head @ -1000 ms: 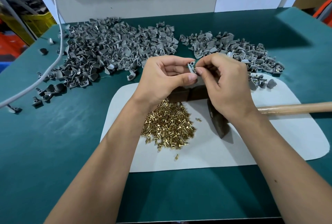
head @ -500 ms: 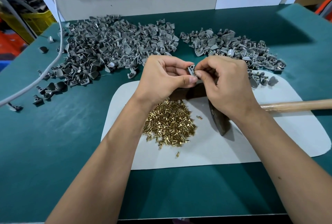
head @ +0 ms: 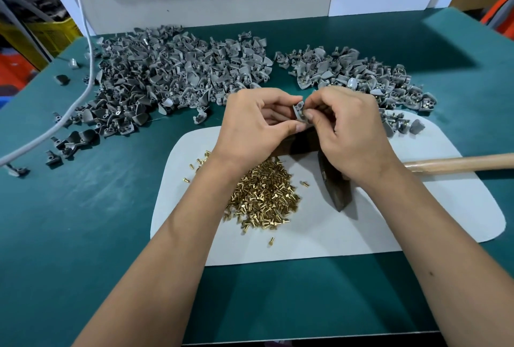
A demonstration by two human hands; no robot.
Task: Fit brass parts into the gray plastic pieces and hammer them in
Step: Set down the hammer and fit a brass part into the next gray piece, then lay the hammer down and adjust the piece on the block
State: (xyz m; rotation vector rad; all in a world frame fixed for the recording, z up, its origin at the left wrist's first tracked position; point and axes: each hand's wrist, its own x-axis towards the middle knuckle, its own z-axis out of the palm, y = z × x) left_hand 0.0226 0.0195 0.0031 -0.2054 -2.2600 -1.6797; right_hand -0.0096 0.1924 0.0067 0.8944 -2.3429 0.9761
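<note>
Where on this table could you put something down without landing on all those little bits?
Bare green table left of the white mat, and the mat's near right corner. Crowded: both gray piles along the back, brass heap mid-mat.

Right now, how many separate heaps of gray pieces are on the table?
2: the large heap far left, the smaller heap far right behind the hands. Strays lie around; some may be hidden.

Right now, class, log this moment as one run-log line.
step: fitting brass | left hand: holds gray piece | right hand: pinches at piece | hammer: on mat, untouched
</note>
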